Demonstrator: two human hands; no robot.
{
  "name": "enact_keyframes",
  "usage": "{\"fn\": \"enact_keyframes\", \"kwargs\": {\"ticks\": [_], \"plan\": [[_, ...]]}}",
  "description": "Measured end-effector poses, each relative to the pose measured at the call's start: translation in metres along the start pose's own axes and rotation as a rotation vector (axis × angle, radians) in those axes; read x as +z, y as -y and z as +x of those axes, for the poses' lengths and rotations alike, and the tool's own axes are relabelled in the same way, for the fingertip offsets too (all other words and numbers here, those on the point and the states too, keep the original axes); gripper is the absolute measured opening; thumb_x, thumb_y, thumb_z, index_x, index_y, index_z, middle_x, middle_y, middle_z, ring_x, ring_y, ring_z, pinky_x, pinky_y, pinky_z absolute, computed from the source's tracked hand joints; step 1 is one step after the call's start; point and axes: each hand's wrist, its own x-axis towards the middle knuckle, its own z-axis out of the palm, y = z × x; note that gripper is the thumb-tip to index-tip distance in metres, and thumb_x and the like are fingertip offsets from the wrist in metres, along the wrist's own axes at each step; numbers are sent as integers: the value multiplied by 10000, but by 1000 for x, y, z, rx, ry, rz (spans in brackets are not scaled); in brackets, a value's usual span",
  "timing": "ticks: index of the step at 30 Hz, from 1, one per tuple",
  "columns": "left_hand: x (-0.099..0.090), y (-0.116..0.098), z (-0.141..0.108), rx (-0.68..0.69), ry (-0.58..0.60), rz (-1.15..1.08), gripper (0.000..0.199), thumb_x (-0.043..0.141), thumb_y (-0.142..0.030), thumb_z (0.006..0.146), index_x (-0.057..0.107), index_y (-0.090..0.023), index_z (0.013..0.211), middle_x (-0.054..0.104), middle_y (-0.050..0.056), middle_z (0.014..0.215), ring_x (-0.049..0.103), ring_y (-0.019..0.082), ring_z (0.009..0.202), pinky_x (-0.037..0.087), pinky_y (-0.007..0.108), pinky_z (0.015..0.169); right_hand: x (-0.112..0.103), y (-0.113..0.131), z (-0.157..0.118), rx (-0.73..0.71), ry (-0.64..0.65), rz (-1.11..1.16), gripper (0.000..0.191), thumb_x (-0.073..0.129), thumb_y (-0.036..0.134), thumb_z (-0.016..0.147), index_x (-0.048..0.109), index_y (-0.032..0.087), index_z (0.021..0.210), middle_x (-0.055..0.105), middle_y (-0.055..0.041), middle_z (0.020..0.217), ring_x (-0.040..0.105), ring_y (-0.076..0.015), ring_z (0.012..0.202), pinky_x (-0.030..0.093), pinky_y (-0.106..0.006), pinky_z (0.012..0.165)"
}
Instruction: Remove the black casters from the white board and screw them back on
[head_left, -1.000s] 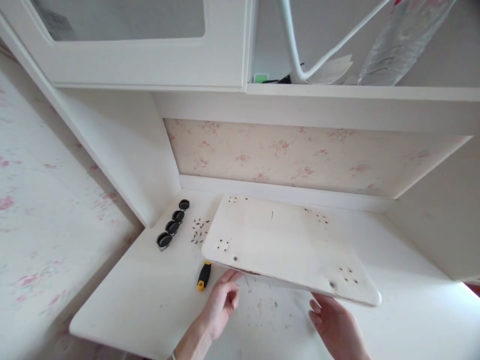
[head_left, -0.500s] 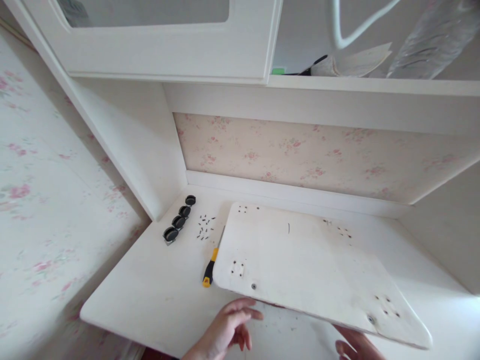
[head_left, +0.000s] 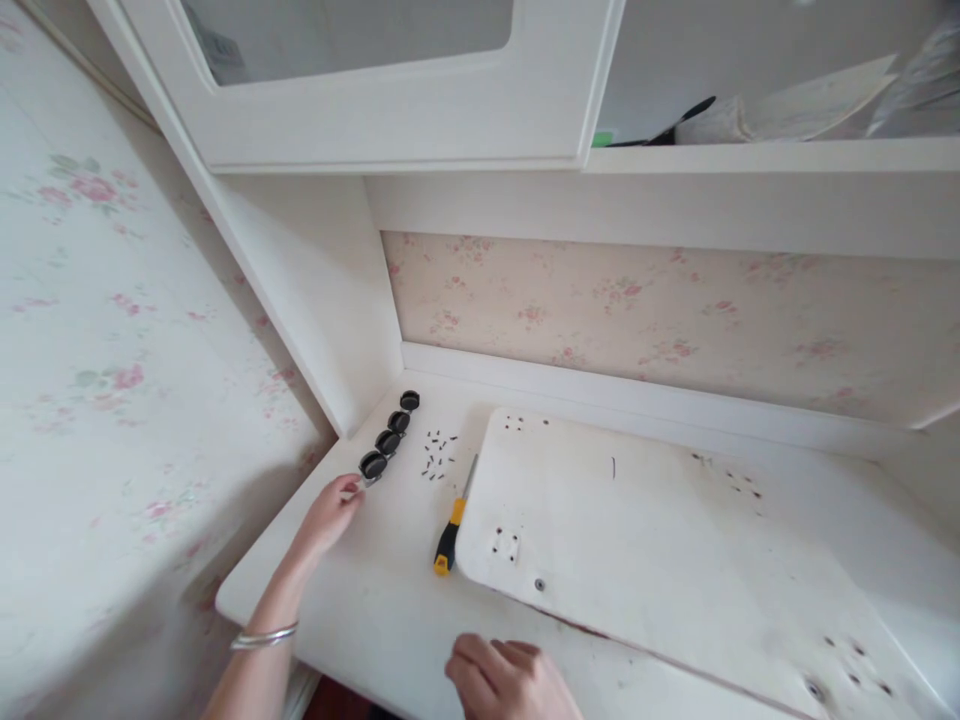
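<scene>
My left hand (head_left: 332,512), with a silver bangle on the wrist, reaches to the nearest black caster wheel (head_left: 372,464). Its fingertips pinch at the metal plate of that caster, which still lies on the desk. More black casters (head_left: 398,422) stand in a row behind it. My right hand (head_left: 510,675) hovers by the front of the desk, fingers curled in with nothing visible in them. Beyond it lies a white board (head_left: 637,540) with rounded corners and groups of screw holes.
A yellow and black screwdriver (head_left: 448,540) lies along the board's left edge. Several small dark screws (head_left: 435,455) are scattered between the casters and the board on the white desk (head_left: 360,590). A white cabinet (head_left: 405,125) overhangs the back, and a side panel (head_left: 315,290) rises at the left.
My left hand has moved from the board's front edge leftward to the nearest caster. My right hand has come away from under the board and curled. The view has shifted left.
</scene>
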Motion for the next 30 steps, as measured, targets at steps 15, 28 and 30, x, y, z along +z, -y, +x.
{"fn": "enact_keyframes", "kwargs": {"ticks": [15,28,30], "plan": [[24,8,25,103,-150,430,426,540,-494,815,760,-160,961,694,138,1017,648,254,856,443,308,809,33,4,59,118,315,-289,613,467,-23,745,510,117,1339,599,-201,1292,685,-291,909,599,-406,649],[32,4,12,127,-216,333,367,515,-467,860,786,-220,832,715,58,955,636,204,868,434,274,785,54,2,67,412,266,-225,583,569,227,859,438,133,1420,548,-271,1327,578,-399,1159,535,-541,819],[32,4,12,133,-239,303,340,529,-444,852,782,-219,818,716,55,937,635,206,877,435,280,799,61,1,69,490,254,-237,514,557,227,877,483,113,1373,639,-261,1184,644,-380,1038,538,-537,798]]}}
